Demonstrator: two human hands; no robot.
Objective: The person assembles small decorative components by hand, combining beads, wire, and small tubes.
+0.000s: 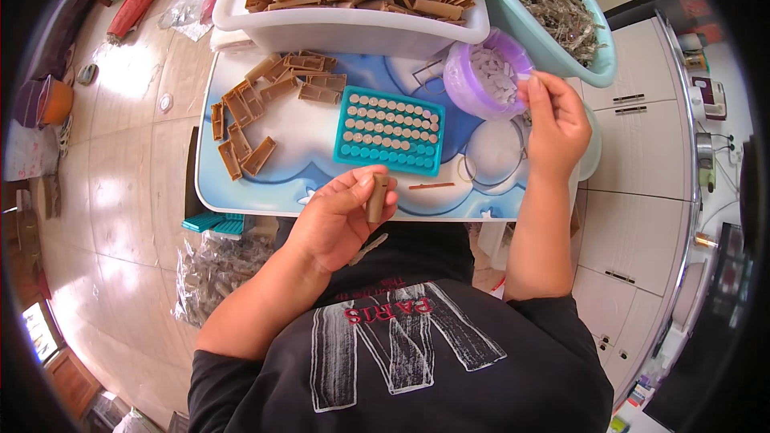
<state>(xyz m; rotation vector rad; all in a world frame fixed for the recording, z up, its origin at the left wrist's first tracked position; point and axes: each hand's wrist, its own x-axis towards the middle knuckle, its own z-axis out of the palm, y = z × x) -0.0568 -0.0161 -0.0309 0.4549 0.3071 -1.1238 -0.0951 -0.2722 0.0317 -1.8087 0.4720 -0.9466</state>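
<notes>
My left hand [337, 216] is closed around a brown plastic casing [375, 199] shaped like a short tube, holding it upright at the table's front edge. At the right side of the purple bowl [459, 84], my right hand [561, 116] pinches a small white piece [524, 78] between thumb and fingertips. Many similar small white pieces [493, 72] lie inside that bowl. Between the hands stands a teal tray [339, 140] with rows of round, pale-topped pieces; its front rows show bare teal rounds. Loose brown casings [249, 100] are scattered on the table's left.
A white tub [353, 36] heaped with brown casings stands at the back. Beside it, a light-green basin [605, 52] holds clear and metallic-looking bits. A thin brown stick [431, 186] and a rubber band [465, 168] lie on the patterned table [273, 196]. Cabinets [634, 144] line the right.
</notes>
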